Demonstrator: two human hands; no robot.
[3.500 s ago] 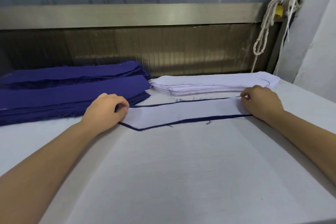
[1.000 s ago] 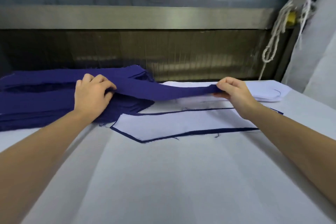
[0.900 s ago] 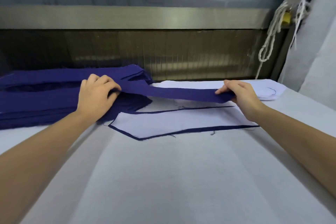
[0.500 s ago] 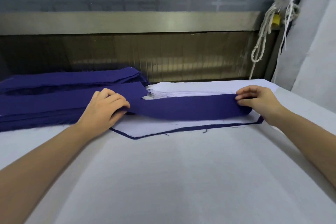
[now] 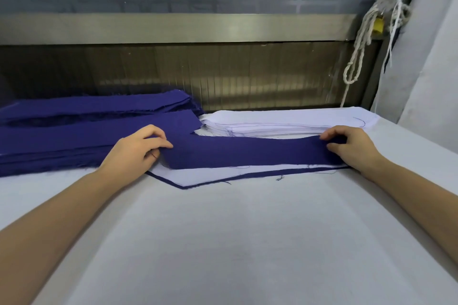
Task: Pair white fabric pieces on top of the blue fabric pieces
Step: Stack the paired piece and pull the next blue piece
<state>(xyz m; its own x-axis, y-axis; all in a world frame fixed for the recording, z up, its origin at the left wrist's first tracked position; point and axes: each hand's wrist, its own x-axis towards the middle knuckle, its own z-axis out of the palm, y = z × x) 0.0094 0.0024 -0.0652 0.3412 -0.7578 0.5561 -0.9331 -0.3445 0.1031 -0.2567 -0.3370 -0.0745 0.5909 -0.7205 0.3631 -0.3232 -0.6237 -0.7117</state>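
A long blue fabric piece point(image 5: 247, 152) lies stretched across the table, on top of a white piece point(image 5: 210, 176) that itself rests on another blue piece point(image 5: 260, 175) showing as a dark border. My left hand point(image 5: 138, 150) pinches the blue piece's left end. My right hand point(image 5: 349, 145) grips its right end. A stack of blue fabric pieces point(image 5: 62, 136) sits at the left. Just behind the held piece lies a stack of white fabric pieces point(image 5: 277, 122).
The white padded table point(image 5: 235, 242) spreads wide toward me. A metal rail and dark panel point(image 5: 198, 72) close off the back. White cords point(image 5: 359, 39) hang at the back right beside a white wall.
Both hands lifted a blue piece off the left stack, carried it right and toward me, and lowered it onto the white-on-blue pair on the table.
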